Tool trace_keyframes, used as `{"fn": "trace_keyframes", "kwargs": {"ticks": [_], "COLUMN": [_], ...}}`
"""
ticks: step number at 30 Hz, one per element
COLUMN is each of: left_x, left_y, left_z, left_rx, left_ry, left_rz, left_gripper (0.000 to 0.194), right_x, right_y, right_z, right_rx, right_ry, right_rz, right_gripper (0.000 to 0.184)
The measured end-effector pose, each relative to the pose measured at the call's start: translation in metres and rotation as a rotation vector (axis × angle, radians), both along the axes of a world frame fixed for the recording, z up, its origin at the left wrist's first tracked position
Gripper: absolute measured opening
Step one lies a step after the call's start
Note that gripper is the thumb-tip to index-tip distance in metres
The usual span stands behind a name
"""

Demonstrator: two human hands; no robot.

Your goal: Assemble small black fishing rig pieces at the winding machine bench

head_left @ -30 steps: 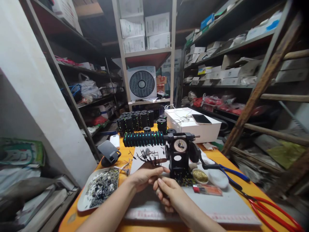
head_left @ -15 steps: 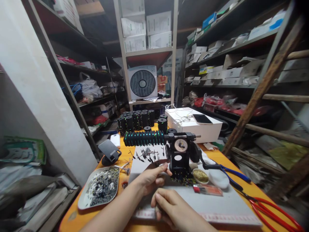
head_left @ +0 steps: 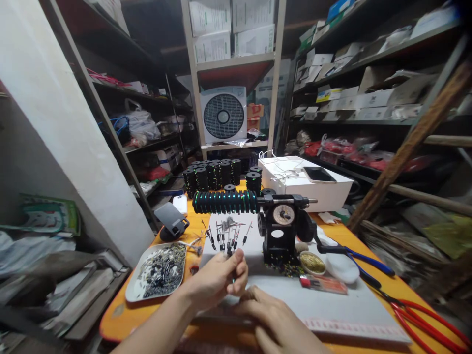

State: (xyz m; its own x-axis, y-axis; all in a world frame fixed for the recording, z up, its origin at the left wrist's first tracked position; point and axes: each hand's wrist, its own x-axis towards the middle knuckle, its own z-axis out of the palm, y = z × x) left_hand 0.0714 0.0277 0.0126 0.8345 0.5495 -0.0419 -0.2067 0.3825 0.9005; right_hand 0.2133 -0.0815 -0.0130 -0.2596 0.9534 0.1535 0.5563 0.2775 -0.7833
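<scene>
little black parts with thin wire legs [head_left: 224, 236] lie spread on the white sheet [head_left: 254, 246] in the middle of the orange table [head_left: 391, 287], just past the hands. the left hand [head_left: 217, 278] is up off the table with its fingers [head_left: 236, 268] curled in and the tips pinched close, and it may have a small dark bit between them, but it is too small to tell for sure. the right hand [head_left: 275, 319] lies low and flat on the grey mat [head_left: 332, 307] near the bottom edge, fingers loosely bent, and i cannot tell if it holds anything. to the left sits a white tray [head_left: 132, 292] heaped with many more small dark parts, so it looks like lots are left to do. just behind the sheet stands a black winding machine [head_left: 282, 231] with a round dial, and a row of black rings with green thread [head_left: 224, 201] sits on its bar. that row looks full, so that bit seems done. beside the machine are a small gold dish [head_left: 312, 263], a red lighter [head_left: 322, 284], blue pliers [head_left: 368, 263] and red cutters [head_left: 427, 319]. further back stands a big group of black spools [head_left: 214, 174], which look finished. next to them is a white box [head_left: 324, 194] with a phone [head_left: 319, 174] on top. far at the back a white fan [head_left: 223, 115] sits on a shelf.
</scene>
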Motion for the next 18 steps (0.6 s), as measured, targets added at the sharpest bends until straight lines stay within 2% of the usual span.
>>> {"fn": "trace_keyframes", "kwargs": {"ticks": [3, 6, 8, 13, 16, 18], "left_x": [-0.019, -0.032, -0.038, -0.047, -0.047, -0.043], "left_y": [-0.016, -0.024, -0.027, -0.033, -0.043, -0.052], "left_z": [0.013, 0.02, 0.019, 0.006, -0.007, -0.019], "left_rx": [-0.034, -0.062, -0.067, -0.008, -0.006, -0.021], "left_ry": [-0.06, -0.088, -0.085, -0.04, 0.025, 0.08], "left_rz": [-0.001, 0.004, 0.013, 0.088, 0.104, 0.141], "left_gripper": [0.04, 0.037, 0.036, 0.039, 0.043, 0.047], "right_x": [-0.018, -0.038, -0.049, -0.055, -0.034, -0.011], "right_y": [0.011, 0.025, 0.033, 0.04, 0.037, 0.032], "right_z": [-0.005, -0.01, -0.014, -0.024, -0.027, -0.028], "right_rx": [0.079, 0.131, 0.151, 0.196, 0.246, 0.297], "right_ry": [-0.09, -0.174, -0.235, -0.435, -0.567, -0.635], "right_rz": [-0.012, -0.075, -0.113, -0.179, -0.258, -0.329], "right_gripper": [0.039, 0.022, 0.014, 0.014, 0.005, 0.009]}}
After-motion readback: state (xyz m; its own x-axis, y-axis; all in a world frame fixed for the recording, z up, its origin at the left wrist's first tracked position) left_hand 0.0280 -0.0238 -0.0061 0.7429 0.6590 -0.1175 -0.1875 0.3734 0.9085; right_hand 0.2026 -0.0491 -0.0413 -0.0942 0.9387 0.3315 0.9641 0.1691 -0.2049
